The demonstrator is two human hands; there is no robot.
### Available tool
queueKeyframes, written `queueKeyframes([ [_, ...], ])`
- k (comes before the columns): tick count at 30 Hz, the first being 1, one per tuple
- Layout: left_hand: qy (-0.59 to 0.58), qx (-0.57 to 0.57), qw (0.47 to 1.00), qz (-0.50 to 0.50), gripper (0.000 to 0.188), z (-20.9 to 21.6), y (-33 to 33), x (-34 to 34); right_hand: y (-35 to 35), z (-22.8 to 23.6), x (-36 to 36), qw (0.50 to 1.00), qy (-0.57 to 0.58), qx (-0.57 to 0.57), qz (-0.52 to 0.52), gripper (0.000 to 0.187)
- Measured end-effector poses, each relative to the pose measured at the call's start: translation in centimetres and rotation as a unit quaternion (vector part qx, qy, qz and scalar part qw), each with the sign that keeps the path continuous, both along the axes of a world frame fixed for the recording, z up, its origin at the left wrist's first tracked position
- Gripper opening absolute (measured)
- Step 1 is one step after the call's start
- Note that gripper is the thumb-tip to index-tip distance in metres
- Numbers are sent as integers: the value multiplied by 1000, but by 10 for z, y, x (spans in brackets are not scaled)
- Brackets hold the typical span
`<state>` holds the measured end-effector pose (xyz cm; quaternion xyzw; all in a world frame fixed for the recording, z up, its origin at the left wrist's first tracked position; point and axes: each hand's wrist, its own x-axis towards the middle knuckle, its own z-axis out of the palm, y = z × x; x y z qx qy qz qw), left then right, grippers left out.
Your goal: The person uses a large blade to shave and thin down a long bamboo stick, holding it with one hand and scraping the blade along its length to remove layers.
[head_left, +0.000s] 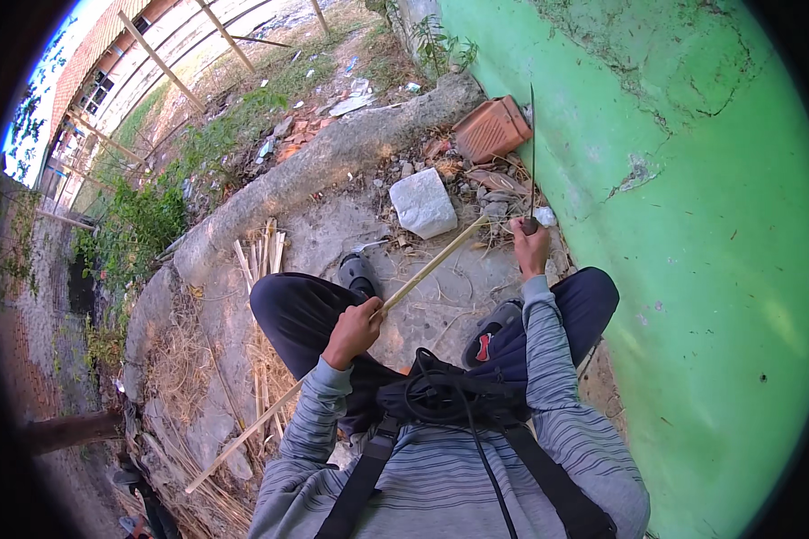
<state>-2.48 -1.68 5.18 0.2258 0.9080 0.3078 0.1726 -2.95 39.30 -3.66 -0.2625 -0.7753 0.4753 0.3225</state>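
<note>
- Left hand, fist closed, grips a pale strip slanting across the left leg.
- Right hand, fingers curled, holds a knife by its handle, blade pointing away alongside a green wall.
- The strip's far end shows between a white block and the right hand.
- More strips lie on the ground, at left.

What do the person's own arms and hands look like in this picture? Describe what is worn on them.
The left hand and right hand are bare, with no gloves. The left sleeve and right sleeve are long and grey with thin dark stripes, ending in plainer grey-blue cuffs.
</note>
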Motion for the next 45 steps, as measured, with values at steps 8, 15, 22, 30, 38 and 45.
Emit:
queueKeyframes([
  [8,-10,-68,997,19,16,22,-34,8,9,15,7,998,-5,22,-57,22],
  [15,37,-140,982,123,17,44,-76,8,8,22,5,999,-4,-14,-38,20],
  [22,50,-57,985,152,22,-1,-36,9,-28,10,3,983,-159,64,71,40],
  [30,-137,97,961,221,30,-64,15,-22,-81,15,20,942,-227,102,226,34],
  [38,-370,261,872,185,24,-73,46,-15,-126,11,45,896,-238,139,348,40],
  [45,-398,188,893,94,25,-43,55,3,-134,-5,54,854,-314,156,384,35],
])
